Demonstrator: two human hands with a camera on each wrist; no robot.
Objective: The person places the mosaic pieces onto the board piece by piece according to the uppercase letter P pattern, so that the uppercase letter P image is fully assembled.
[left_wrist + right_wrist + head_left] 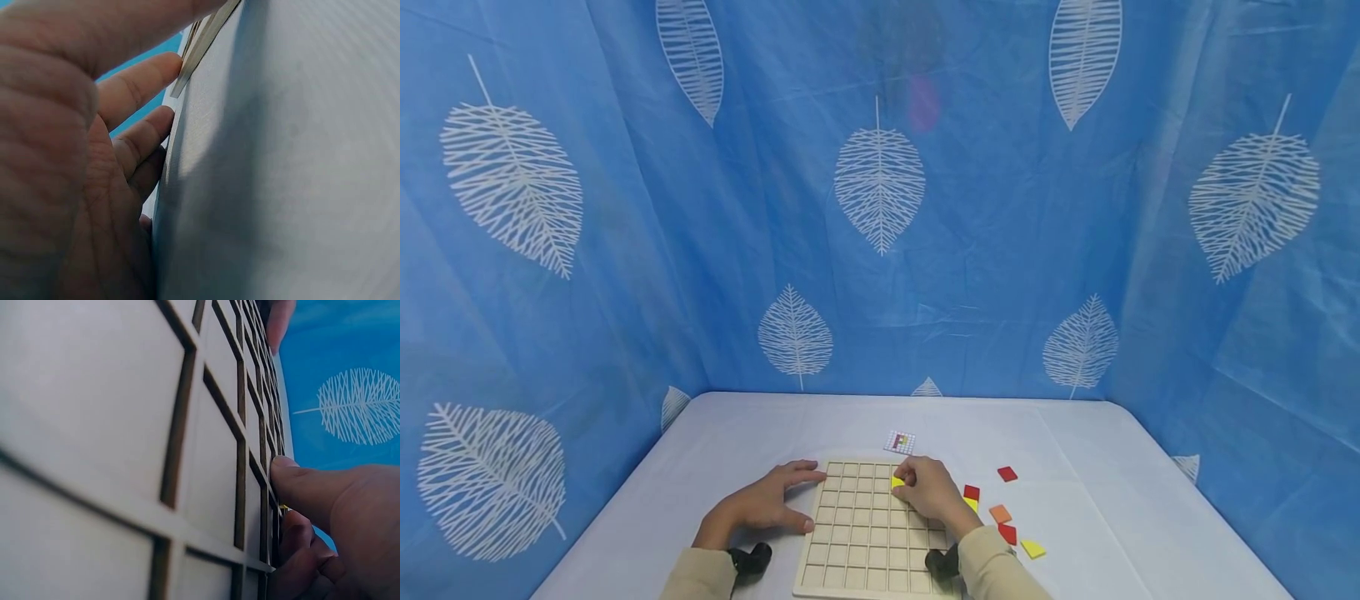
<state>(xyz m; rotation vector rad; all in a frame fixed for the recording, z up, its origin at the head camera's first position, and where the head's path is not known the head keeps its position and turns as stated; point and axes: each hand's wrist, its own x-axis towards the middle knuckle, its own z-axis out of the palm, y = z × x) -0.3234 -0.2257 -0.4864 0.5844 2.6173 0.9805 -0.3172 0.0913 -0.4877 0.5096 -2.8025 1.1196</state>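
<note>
A blue leaf-print curtain (970,250) rose on three sides of the white tabletop (760,425), and there lay the gridded wooden board (856,557), well apart from the tabletop's far edge! The left hand (763,500), fingers spread, touched the board's left edge; the right hand (934,492) arched over its far right corner. A patterned card (900,442) lay just beyond, loose tiles (1000,513) towards the tabletop's right edge, and here, one yellow tile (897,482), pinched by right thumb and finger near the board's far edge!
</note>
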